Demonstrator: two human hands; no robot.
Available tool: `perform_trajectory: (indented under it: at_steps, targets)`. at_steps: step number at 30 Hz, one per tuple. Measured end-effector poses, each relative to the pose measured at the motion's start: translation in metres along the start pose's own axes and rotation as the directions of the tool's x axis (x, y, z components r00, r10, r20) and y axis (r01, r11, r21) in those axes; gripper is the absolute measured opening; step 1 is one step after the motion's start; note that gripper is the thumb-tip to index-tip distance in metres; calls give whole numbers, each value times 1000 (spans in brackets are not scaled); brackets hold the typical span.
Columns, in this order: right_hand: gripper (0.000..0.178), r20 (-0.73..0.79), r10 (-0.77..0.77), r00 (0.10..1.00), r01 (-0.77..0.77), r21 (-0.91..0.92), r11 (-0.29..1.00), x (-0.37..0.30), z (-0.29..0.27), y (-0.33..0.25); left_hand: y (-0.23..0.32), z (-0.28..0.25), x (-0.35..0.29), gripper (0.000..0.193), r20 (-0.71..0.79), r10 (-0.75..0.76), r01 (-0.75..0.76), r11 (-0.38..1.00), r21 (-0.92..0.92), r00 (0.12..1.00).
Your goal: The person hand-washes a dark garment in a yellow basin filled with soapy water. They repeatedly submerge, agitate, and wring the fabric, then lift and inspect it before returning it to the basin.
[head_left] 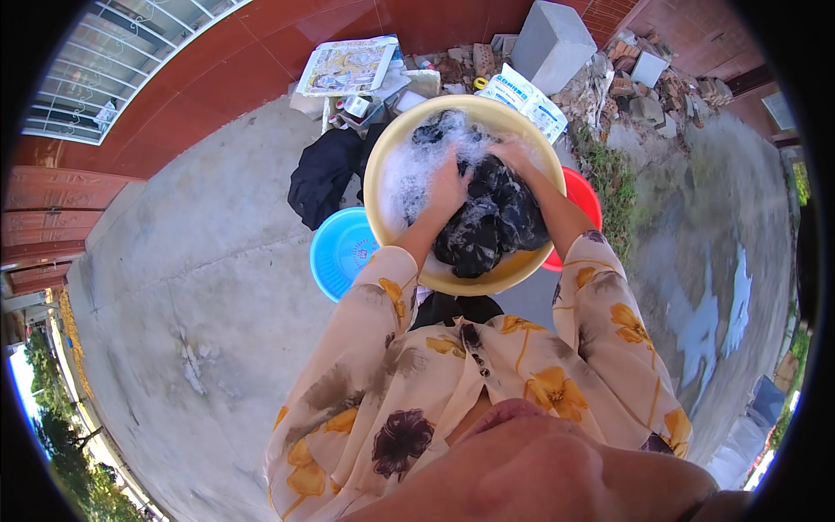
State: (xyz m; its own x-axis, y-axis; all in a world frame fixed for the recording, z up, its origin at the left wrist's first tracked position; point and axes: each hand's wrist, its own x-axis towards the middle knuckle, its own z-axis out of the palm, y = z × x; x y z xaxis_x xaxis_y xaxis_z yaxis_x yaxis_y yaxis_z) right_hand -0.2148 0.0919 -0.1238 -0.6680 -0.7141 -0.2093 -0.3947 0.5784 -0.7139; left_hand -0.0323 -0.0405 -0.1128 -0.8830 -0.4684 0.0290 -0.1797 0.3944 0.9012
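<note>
- Head view: apparently washing black cloth (474,233), between and bodyward of left fingers (451,165) and right fingers (507,150), in yellow basin (374,178).
- Touching it; cannot tell whether pinching or spread, with tips hidden by foam (407,178).
- Next, probably needing a firm rubbing grip.

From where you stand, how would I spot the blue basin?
Start at the big yellow basin holding suds and wet black cloth. At its lower left, partly hidden by it, is the light-blue plastic basin. Its colour sets it apart from the red basin on the opposite side.
</note>
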Motion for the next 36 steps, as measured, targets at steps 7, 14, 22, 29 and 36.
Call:
perform_trajectory:
  at_steps: [7,14,22,29,36]
  targets:
    - [40,-303,-464,833,406,-236,883,-101,-63,-141,91,-91,9,81,131,-183,225,769,-598,974]
    - [41,-66,-684,726,603,-418,680,-174,-34,-180,103,-79,-21,70,63,27,-41,968,247,998]
    - [75,-247,-175,953,162,-70,984,-118,-61,-100,76,-37,-93,75,102,-33,-36,793,608,994]
    - [106,58,93,994,-71,-303,950,-36,-28,-70,36,-8,-55,65,284,189,-329,723,608,940]
    - [72,314,189,930,-98,-284,954,19,-3,-43,0,17,-25,58,293,90,-244,800,548,952]
